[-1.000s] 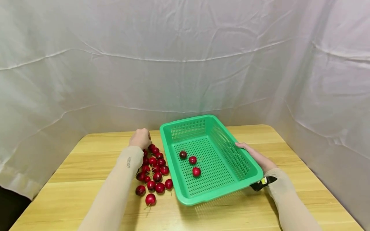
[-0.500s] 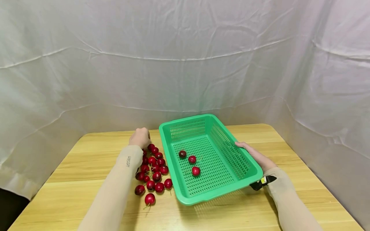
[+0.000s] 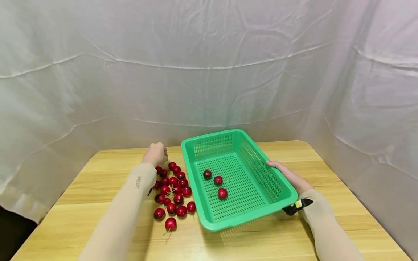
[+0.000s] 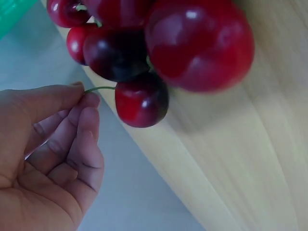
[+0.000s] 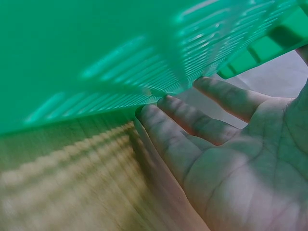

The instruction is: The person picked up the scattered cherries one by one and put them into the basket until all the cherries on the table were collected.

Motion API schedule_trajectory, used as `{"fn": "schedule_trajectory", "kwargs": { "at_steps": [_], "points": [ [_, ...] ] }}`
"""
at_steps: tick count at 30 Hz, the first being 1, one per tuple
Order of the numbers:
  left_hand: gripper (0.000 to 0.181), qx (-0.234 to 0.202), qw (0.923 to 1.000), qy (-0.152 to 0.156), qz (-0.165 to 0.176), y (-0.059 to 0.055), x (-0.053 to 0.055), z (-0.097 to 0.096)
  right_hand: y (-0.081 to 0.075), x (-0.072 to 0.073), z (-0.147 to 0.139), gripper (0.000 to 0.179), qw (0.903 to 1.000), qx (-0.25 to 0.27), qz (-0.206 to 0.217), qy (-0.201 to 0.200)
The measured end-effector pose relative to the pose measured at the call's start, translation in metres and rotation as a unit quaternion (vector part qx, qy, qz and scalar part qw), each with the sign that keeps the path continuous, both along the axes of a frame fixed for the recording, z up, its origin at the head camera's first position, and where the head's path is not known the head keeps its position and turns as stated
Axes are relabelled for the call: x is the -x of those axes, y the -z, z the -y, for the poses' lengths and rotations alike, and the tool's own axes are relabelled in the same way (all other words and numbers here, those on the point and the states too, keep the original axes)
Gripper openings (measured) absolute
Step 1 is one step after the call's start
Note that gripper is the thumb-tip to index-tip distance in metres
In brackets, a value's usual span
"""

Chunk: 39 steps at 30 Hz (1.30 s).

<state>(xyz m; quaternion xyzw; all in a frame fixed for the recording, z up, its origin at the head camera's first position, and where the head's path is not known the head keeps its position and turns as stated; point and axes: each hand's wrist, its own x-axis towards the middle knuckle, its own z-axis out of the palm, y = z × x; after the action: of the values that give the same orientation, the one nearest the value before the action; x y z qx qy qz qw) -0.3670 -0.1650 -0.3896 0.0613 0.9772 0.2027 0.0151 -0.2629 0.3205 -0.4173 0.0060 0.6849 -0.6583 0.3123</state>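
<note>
Right now I have the left hand [image 3: 155,154] gripping finely at the far left of the counter [image 3: 107,181]: its fingertips pinch the thin green stem [image 4: 102,88] of one cherry, its other fingers bent in toward the palm. That pinched cherry [image 4: 142,100] — bright red on one side, nearly black on the other — sits at the end of the stem by the counter's edge, close against its neighbours in the left wrist view; I can't tell whether it bears on the wood.

The loose cherries [image 3: 178,198] spread toward me from there in an uneven cluster, a single one lying nearest at the front, just apart from the others. Right beside them is the green basket [image 3: 251,197], its slotted floor carrying three cherries [image 3: 218,180] well inside the left wall.

I have the right hand [image 3: 290,178] holding that basket at its right side, thumb on the rim, extended fingers reaching beneath it to the slotted plastic. The basket looks tilted; how much of its base meets the counter I can't make out. Both arms wear pale sleeves [image 3: 121,210], a black strap [image 3: 298,206] shows at the right wrist, and a creased whitish curtain [image 3: 209,94] hangs behind.
</note>
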Motion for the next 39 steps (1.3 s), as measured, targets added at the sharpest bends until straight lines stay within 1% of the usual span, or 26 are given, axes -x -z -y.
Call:
{"fn": "schedule_trajectory", "kwargs": {
  "at_steps": [4, 7, 12, 17, 20, 28, 30, 35, 39],
  "points": [
    [0.008, -0.007, 0.9998, 0.018, 0.000, -0.006, -0.004, 0.004, -0.001, 0.000, 0.000, 0.089, 1.0000, 0.002, 0.003, -0.001],
    [0.007, -0.011, 0.9997, 0.023, -0.003, -0.008, -0.007, 0.007, -0.001, 0.000, 0.000, 0.089, 1.0000, 0.007, 0.003, -0.002],
    [0.008, -0.015, 0.9988, 0.034, -0.031, -0.011, -0.011, 0.014, 0.000, 0.000, -0.001, 0.088, 1.0000, 0.007, 0.004, -0.003],
    [0.010, -0.027, 0.9968, 0.043, -0.061, -0.014, -0.015, 0.019, 0.000, 0.001, -0.001, 0.089, 1.0000, -0.008, 0.002, 0.001],
    [0.011, -0.042, 0.9958, 0.038, -0.072, -0.015, -0.018, 0.021, -0.001, 0.001, -0.002, 0.090, 0.9999, -0.010, 0.001, -0.001],
    [0.013, -0.087, 0.9930, 0.013, -0.079, -0.024, -0.029, 0.023, -0.002, 0.000, -0.001, 0.089, 1.0000, -0.002, -0.001, -0.005],
    [0.014, -0.096, 0.9915, 0.007, -0.088, -0.027, -0.032, 0.023, -0.003, 0.000, -0.001, 0.089, 1.0000, -0.003, -0.001, -0.006],
    [0.014, -0.117, 0.9852, -0.002, -0.124, -0.034, -0.038, 0.021, -0.003, 0.000, 0.000, 0.089, 1.0000, -0.004, -0.003, -0.008],
    [0.014, -0.137, 0.9800, -0.001, -0.145, -0.039, -0.044, 0.016, -0.002, 0.001, 0.001, 0.089, 1.0000, -0.005, -0.002, -0.008]
  ]
}}
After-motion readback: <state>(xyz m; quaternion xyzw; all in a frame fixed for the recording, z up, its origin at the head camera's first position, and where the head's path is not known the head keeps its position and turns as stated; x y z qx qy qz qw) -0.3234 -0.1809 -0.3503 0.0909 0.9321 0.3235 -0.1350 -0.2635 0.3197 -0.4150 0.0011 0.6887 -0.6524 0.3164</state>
